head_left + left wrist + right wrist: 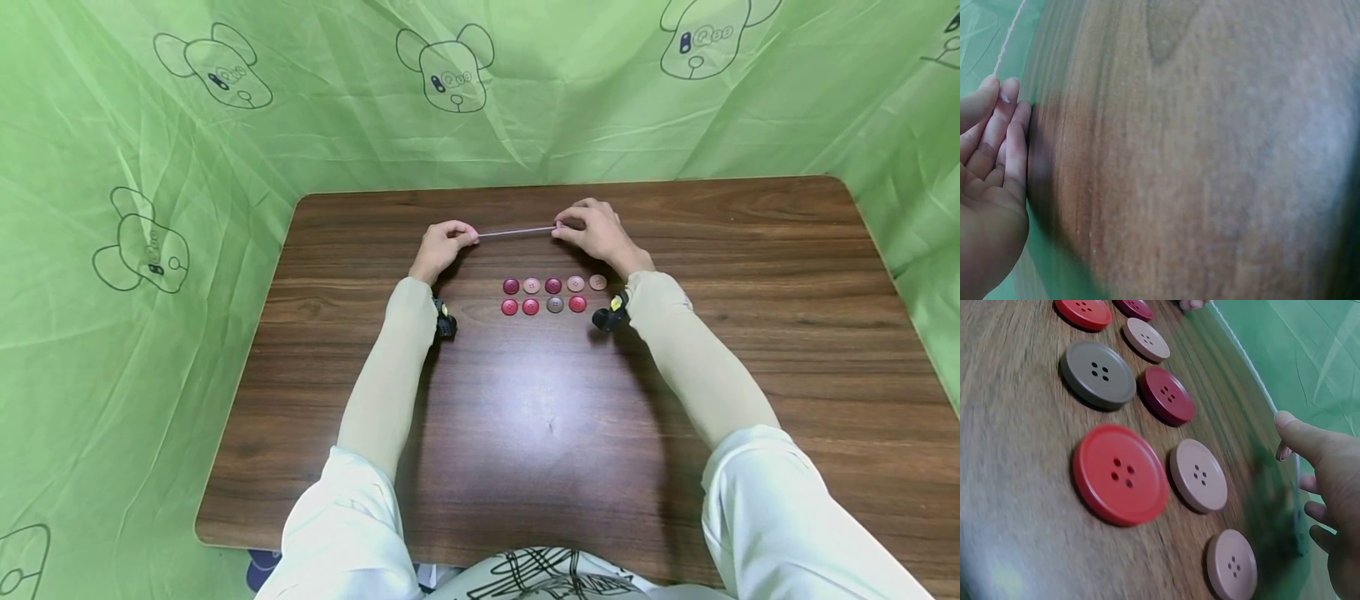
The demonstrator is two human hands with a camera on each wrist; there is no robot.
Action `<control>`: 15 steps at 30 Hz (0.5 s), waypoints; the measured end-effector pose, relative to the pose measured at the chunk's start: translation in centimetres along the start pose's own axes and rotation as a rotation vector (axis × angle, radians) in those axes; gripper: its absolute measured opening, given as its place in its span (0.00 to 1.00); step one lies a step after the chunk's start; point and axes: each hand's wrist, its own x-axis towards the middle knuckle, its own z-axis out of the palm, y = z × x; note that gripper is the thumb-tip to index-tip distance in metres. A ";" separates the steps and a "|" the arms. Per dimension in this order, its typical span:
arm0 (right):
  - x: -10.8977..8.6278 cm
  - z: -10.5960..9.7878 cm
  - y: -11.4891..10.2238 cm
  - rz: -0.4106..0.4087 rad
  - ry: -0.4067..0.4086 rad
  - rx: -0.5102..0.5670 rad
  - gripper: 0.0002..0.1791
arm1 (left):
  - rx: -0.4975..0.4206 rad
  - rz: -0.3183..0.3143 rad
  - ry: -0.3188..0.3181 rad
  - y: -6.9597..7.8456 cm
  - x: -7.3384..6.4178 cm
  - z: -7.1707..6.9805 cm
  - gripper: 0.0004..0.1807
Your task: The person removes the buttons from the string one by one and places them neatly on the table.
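Observation:
A thin pale string (pixel 517 231) is stretched nearly straight between both hands over the far part of the table. My left hand (pixel 444 247) pinches one end between thumb and fingertips, as the left wrist view also shows. Toward the other end, my right hand (pixel 597 233) pinches it with thumb and forefinger; in the right wrist view a short tail of string (pixel 1297 500) hangs past the thumb. Nearer the body, several round four-hole buttons lie in two rows: red (pixel 1120 474), dark red (pixel 1167 395), pink (pixel 1199 475) and one grey-brown (pixel 1098 374).
The brown wood-grain table (pixel 315 400) has a rounded corner at the front left. Green cloth (pixel 540 125) with mouse-like line drawings hangs around it. A small black wrist camera (pixel 609 315) sits on the right forearm, close to the buttons.

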 end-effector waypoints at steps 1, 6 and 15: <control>-0.1 -0.1 0.1 0.002 0.001 0.000 0.19 | -0.002 -0.004 -0.001 0.0 0.0 0.0 0.07; -0.3 -0.3 0.7 0.024 0.004 -0.001 0.19 | 0.001 -0.015 0.000 0.0 0.0 0.0 0.07; -0.9 -1.0 1.4 0.048 0.010 0.004 0.20 | -0.006 -0.008 -0.006 0.1 -0.1 -0.1 0.07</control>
